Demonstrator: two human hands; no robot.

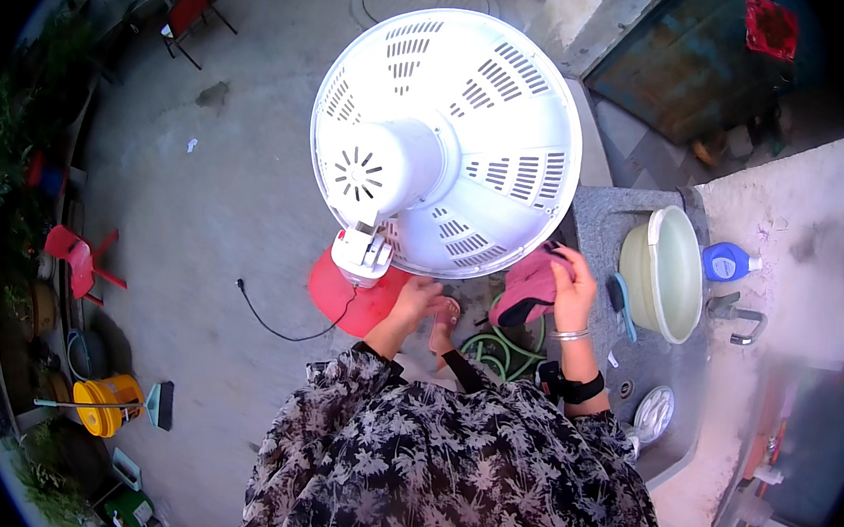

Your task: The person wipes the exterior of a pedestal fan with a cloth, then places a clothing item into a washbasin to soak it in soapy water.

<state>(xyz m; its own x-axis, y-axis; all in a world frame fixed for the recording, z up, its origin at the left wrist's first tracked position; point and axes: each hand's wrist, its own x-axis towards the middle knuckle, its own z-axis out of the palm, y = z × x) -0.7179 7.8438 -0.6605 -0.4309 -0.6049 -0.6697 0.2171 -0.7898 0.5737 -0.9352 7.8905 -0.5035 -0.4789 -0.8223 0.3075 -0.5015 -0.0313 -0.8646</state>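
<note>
A large white fan [447, 145] with a slotted round housing stands before me on a red seat or stool [336, 297]. From the fan's white lower joint [361, 254] a black power cord [287, 337] runs onto the ground, its plug at the left. My right hand [573, 280] holds a pink cloth with black parts [529, 288] by the housing's lower right rim. Below the rim is my left hand [416, 301], fingers partly curled and blurred; I see nothing in it, though its palm is hidden.
At the right, a stone sink [600, 204] bears a pale basin [639, 271], a blue brush [625, 308] and a blue bottle [725, 261] near a tap [748, 316]. A green hose [490, 341] lies by my foot. Leftward are a red chair [76, 259] and a yellow bucket [105, 401].
</note>
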